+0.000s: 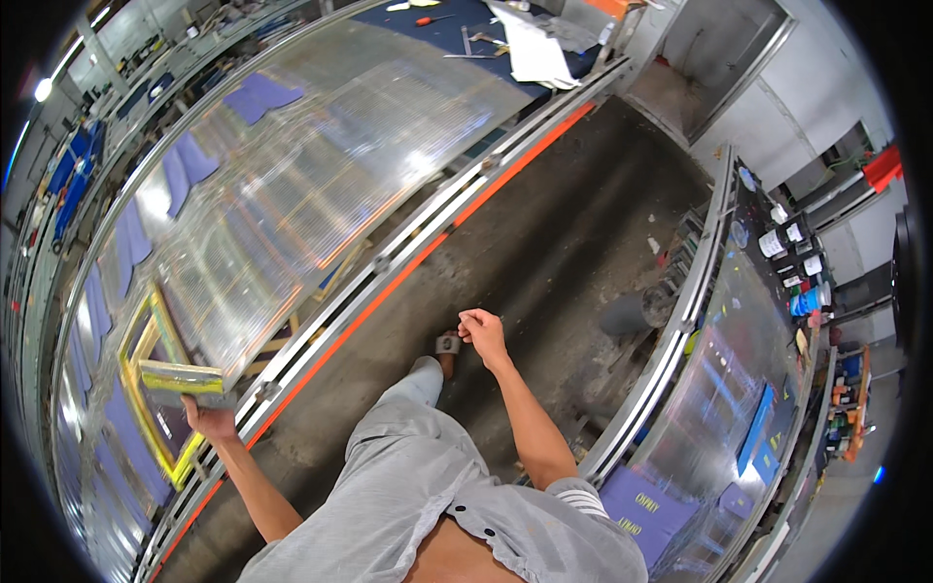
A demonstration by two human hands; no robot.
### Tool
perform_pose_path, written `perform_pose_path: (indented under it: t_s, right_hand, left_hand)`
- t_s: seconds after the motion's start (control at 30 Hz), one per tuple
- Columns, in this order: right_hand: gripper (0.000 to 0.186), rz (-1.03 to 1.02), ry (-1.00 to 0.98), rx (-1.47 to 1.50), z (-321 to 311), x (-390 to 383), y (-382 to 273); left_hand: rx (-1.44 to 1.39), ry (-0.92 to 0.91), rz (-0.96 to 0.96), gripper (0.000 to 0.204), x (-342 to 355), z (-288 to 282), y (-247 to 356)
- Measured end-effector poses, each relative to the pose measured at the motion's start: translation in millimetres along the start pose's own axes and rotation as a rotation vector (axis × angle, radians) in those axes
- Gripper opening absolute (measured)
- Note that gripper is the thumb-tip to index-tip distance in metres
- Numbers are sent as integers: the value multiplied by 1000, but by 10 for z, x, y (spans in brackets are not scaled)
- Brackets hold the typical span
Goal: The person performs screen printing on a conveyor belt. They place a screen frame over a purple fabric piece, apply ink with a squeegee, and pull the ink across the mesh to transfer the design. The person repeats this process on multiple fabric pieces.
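Observation:
At the left table's edge, my left hand (211, 420) is closed on a wide, flat squeegee (182, 370) with yellow ink on it. The squeegee lies across a wooden screen-printing frame (122, 358) smeared yellow, which rests on the table over purple fabric. Part of the hand's grip is hidden behind the squeegee. Out over the aisle, away from both tables, my right hand (483, 333) hangs with its fingers curled in and nothing visible in them.
Purple fabric pieces (190, 165) lie along the long left table (340, 126), edged by a metal rail and orange strip (428, 243). Papers (535, 53) and tools sit at its far end. The right table holds ink bottles (780, 240) and printed purple pieces (646, 510). Between runs a dark floor (573, 223).

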State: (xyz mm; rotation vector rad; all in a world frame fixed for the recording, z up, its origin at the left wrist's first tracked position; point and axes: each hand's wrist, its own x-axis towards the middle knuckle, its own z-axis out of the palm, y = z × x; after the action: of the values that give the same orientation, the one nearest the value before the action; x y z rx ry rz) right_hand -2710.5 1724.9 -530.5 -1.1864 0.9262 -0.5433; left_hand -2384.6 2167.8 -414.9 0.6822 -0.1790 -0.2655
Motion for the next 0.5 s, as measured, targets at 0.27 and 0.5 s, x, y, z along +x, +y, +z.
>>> perform_pose_path:
  t_s: [0.27, 0.5]
  right_hand:
    - [15, 47, 349, -150, -2677, 1215, -69]
    - [20, 386, 712, 176, -4345, 471, -153]
  left_hand:
    - [-231, -629, -573, 58, 1046, 2866, -3784]
    - [21, -344, -1236, 52, 39, 6039, -6702]
